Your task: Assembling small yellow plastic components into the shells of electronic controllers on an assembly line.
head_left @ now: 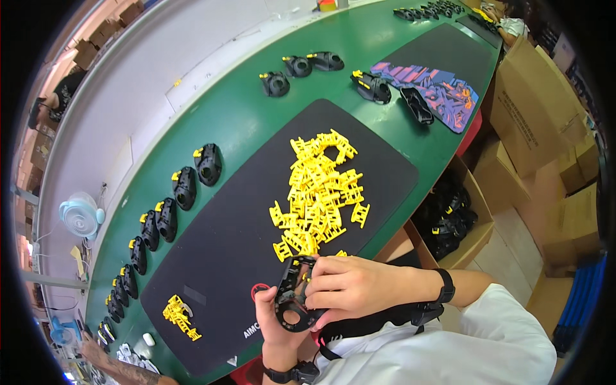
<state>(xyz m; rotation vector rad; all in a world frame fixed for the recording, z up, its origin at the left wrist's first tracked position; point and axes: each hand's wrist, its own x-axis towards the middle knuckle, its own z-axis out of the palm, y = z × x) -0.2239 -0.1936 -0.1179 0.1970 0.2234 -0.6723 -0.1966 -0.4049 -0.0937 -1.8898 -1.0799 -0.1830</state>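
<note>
A black plastic shell (292,296) with a round opening at its lower end is held up at the near edge of the black mat. My left hand (274,324) is closed round its lower left side, the thumb along the edge. My right hand (340,289) grips the shell from the right, fingers bent over its inner side. Small yellow spots show near the right fingertips; whether those fingers pinch a loose part is hidden. Just beyond the shell lies a large heap of yellow plastic clips (317,196).
A smaller pile of yellow clips (181,317) lies on the mat (237,256) at left. Black shells with yellow parts (184,187) line the green table's far side. Right stand a patterned mat (443,96) and an open carton (475,240) of black parts. Another person's forearm (106,362) shows lower left.
</note>
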